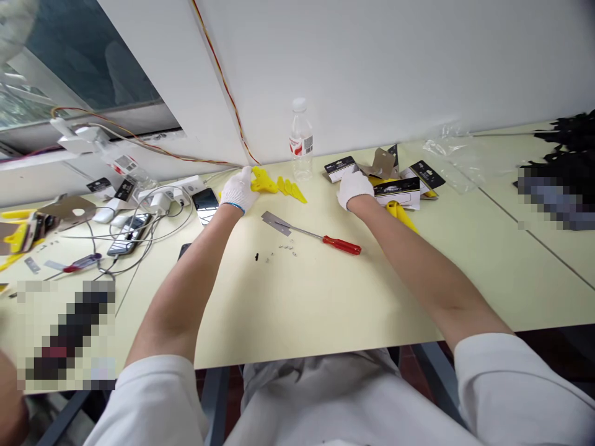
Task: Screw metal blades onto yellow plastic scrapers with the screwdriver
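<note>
Head view, upper centre: a clear plastic bottle (pixel 302 148) separates white-gloved left hand (pixel 238 188) from right hand (pixel 356 188), at black-and-white cardboard packaging (pixel 398 193); I cannot tell either grip.

Upright bottle (pixel 302 145), one — gloved hands (pixel 238 188) (pixel 356 189), two, either side; red-handled screwdriver (pixel 339 244), one, and small black piece (pixel 256 256), one, in front.

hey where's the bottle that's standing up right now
In the head view's upper middle, the upright bottle stands by the wall, between the left hand and right hand, just behind the small yellow pieces.
</note>
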